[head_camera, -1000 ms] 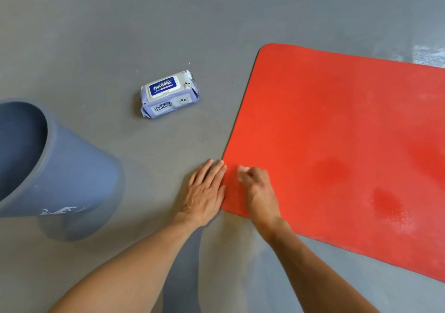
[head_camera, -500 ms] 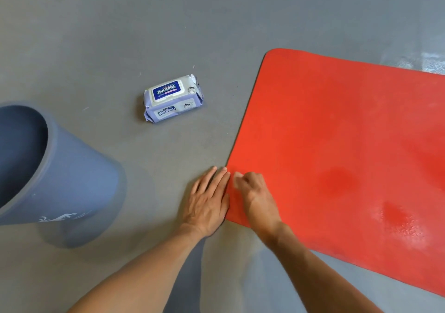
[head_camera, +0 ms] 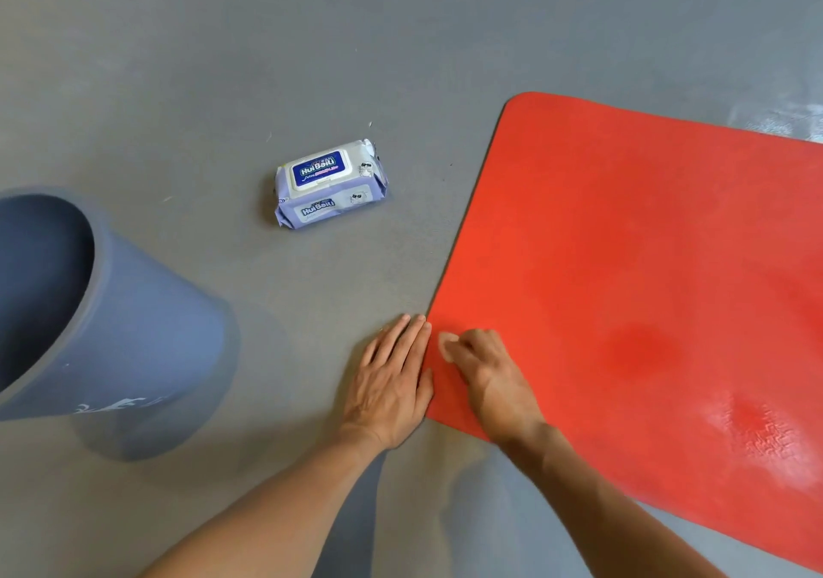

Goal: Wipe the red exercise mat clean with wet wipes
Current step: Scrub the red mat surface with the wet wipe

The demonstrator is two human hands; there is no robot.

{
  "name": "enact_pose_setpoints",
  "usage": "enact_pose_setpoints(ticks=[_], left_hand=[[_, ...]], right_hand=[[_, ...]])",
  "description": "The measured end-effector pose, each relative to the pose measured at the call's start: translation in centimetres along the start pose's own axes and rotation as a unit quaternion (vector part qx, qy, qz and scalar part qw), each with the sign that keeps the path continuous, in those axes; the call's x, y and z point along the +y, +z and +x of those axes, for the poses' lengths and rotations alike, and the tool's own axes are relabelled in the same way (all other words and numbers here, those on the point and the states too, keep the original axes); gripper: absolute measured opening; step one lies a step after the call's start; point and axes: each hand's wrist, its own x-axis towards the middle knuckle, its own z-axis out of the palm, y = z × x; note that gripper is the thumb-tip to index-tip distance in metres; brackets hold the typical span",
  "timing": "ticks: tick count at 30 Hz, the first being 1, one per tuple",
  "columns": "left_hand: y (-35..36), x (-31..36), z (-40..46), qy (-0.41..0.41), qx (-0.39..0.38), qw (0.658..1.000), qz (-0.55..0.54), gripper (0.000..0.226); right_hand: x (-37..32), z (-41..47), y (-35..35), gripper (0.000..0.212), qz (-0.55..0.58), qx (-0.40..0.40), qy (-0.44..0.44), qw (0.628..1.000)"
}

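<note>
The red mat (head_camera: 623, 274) lies flat on the floor (head_camera: 222, 65), glistening wet toward its near right, while the right hand (head_camera: 485, 377), fingers curled, seemingly presses a wipe at its near-left corner; the left hand (head_camera: 392, 381) rests flat alongside.

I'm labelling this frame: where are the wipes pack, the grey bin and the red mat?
wipes pack (head_camera: 330, 182), head view, its white lid.
grey bin (head_camera: 147, 346), head view, outer wall.
red mat (head_camera: 623, 230), head view, bare surface.

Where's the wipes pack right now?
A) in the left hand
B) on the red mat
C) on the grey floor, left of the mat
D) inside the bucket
C: the wipes pack lies lid shut on the grey floor, clear of the red mat and beyond the bucket.
</note>
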Motion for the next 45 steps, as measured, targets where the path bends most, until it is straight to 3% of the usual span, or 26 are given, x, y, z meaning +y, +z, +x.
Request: enact_pose_setpoints(ticks=[4,7,10,12,15,22,25,28,31,33,35,37,41,45], left_hand=[[-0.3,0.1,0.1,-0.001,0.012,1.000,-0.008,0.063],[-0.3,0.1,0.0,0.002,0.027,1.000,-0.014,0.062],[-0.1,0.0,0.1,0.008,0.026,0.999,-0.022,0.062],[0.0,-0.1,0.1,0.006,0.020,1.000,-0.017,0.061],[0.0,0.0,0.1,0.000,0.022,1.000,-0.019,0.061],[-0.1,-0.2,0.2,-0.004,0.025,0.999,-0.036,0.061],[0.0,-0.3,0.2,-0.005,0.025,0.999,-0.037,0.061],[0.2,-0.2,0.1,-0.011,0.037,0.999,-0.032,0.059],[0.2,-0.2,0.1,-0.010,0.040,0.999,-0.035,0.060],[0.0,-0.3,0.3,-0.008,0.035,0.999,-0.036,0.060],[0.0,-0.3,0.2,-0.005,0.037,0.999,-0.035,0.060],[-0.1,-0.3,0.2,-0.002,0.038,0.999,-0.037,0.060],[0.0,-0.3,0.2,-0.010,0.040,0.999,-0.035,0.060],[0.3,-0.5,0.1,-0.002,0.045,0.999,-0.030,0.059]], right_hand=[[4.3,4.9,-3.7,0.029,-0.069,0.142,0.130,0.979],[3.7,6.0,-3.0,0.028,0.001,0.142,0.190,0.972],[0.4,3.7,-0.5,0.013,0.056,0.107,0.125,0.985],[-1.8,1.6,0.3,0.025,0.066,0.020,0.037,0.997],[-0.3,2.1,0.1,0.033,0.024,-0.034,-0.084,0.996],[2.1,10.7,0.9,0.014,0.010,0.082,0.092,0.992],[0.5,7.4,1.7,0.025,0.028,0.039,0.013,0.999],[-1.3,2.6,1.6,0.021,0.045,-0.018,-0.068,0.996],[0.1,3.8,1.2,0.024,0.026,-0.051,-0.113,0.992],[1.9,7.4,1.3,0.020,0.019,-0.025,-0.037,0.999],[3.5,10.8,1.4,0.030,0.035,0.009,0.070,0.997],[3.4,11.8,1.7,0.037,0.060,0.020,0.116,0.991],[0.5,6.4,1.7,0.019,0.024,0.036,0.041,0.998],[-1.0,0.3,0.7,0.030,0.021,-0.029,-0.071,0.997]])
